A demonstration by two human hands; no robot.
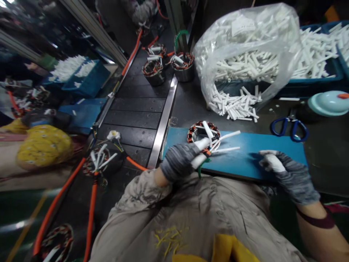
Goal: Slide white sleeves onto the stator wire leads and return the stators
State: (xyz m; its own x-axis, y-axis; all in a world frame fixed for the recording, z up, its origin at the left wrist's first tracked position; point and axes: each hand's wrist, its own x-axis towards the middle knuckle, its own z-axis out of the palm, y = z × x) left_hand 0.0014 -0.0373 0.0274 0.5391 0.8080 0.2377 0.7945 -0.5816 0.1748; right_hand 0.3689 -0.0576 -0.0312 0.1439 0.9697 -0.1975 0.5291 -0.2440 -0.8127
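Note:
On the blue mat [245, 160] in front of me sits a motor stator [191, 135] with orange-brown windings. White sleeves [227, 136] stick out of it, two of them pointing right. My left hand [181, 160], in a grey knit glove with white-wrapped fingertips, is closed on the near side of the stator, by its wires. A green strap [200, 169] hangs beside those fingers. Over the right end of the mat, apart from the stator, is my right hand [286, 173], gloved alike. Its fingers are curled together; whatever they may hold is hidden.
A clear bag [245, 47] of white sleeves lies open behind the mat. Blue-handled scissors [289, 127] and a light-blue lidded cup [328, 103] are at right. More stators [154, 74] stand on the dark conveyor [133, 112]. A co-worker's yellow sleeve [43, 145] is at left.

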